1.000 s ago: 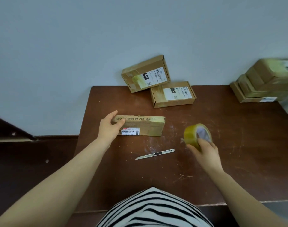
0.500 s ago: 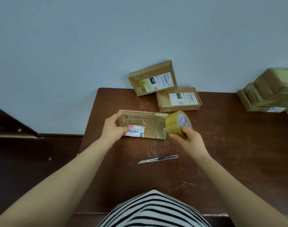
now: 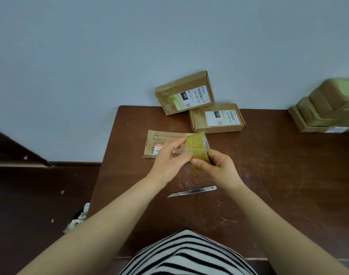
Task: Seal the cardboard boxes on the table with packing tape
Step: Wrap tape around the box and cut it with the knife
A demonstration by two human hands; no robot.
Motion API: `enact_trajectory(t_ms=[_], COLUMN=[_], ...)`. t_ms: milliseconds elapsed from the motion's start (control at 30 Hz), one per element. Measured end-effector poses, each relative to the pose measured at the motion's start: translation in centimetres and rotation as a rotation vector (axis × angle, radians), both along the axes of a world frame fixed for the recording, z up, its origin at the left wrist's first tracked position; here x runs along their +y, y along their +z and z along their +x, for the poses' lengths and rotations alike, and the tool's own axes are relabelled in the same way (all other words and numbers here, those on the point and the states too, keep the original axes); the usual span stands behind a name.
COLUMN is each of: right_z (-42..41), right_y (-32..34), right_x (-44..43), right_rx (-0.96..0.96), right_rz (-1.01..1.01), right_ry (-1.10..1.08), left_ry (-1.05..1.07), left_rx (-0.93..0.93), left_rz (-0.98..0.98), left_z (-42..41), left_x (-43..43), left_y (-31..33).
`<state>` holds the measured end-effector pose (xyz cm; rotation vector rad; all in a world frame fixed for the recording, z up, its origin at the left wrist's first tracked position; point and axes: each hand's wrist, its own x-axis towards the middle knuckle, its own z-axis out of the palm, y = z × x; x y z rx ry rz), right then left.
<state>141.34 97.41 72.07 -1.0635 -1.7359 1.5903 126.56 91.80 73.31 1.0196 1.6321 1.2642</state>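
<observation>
Yellow tape [image 3: 197,150], apparently in right grip [image 3: 219,168]

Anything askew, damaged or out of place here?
The rear labelled box leans tilted against the wall, beside the flat box. The utility knife lies loose on the scratched table, blade apparently extended.

Both hands meet above the brown table [image 3: 288,175]. The right hand [image 3: 219,169] grips the yellowish tape roll [image 3: 198,150], and the left hand [image 3: 169,157] pinches at its outer face, over the flat cardboard box [image 3: 161,138]. A utility knife [image 3: 192,191] lies nearer, untouched.
</observation>
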Motion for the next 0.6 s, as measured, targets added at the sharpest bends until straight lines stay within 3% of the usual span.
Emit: enact_trajectory(t_ms=[100, 200, 333, 467, 600], right_z=[-0.2, -0.4, -0.7, -0.6, -0.5], right_y=[-0.1, -0.3, 0.0, 0.8, 0.9], right_x=[0.0, 0.0, -0.1, 0.2, 0.2], right_rx=[-0.015, -0.042, -0.055, -0.035, -0.068], right_rz=[-0.034, -0.092, -0.151, -0.267, -0.319], right_ry=[0.005, 0.019, 0.026, 0.103, 0.167], left_ry=[0.118, 0.092, 0.075, 0.101, 0.121], left_rx=[0.227, 0.311, 0.271, 0.109, 0.107], left_rz=[0.082, 0.147, 0.125, 0.089, 0.063], left_z=[0.3, 0.1, -0.2, -0.7, -1.5], left_x=[-0.5, -0.6, -0.4, 0.4, 0.7], left_y=[-0.4, -0.7, -0.7, -0.6, -0.9])
